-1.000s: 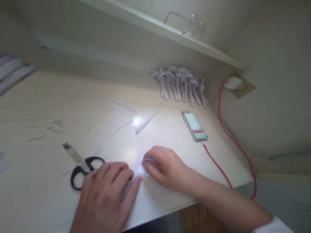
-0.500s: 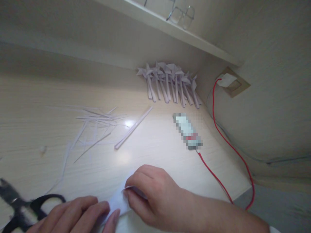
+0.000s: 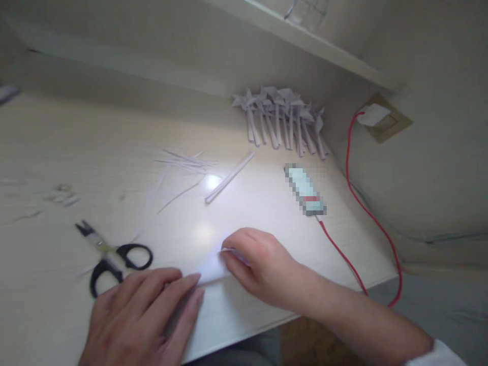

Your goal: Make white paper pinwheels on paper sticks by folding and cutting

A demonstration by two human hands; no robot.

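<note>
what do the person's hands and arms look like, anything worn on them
Both hands are bare: no gloves, rings or watch show on the left hand or the right hand. The right forearm is uncovered up to a white sleeve at the bottom right edge of the picture. The left arm is cut off at the wrist by the frame, so any sleeve there is out of view.

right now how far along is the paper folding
Done: a row of folded paper pieces leans on the back wall, and cut strips lie by the scissors. In hand: the left hand presses a white sheet flat while the right hand pinches its edge. Left: this sheet is not yet folded up, and one rolled stick lies unused.
</note>
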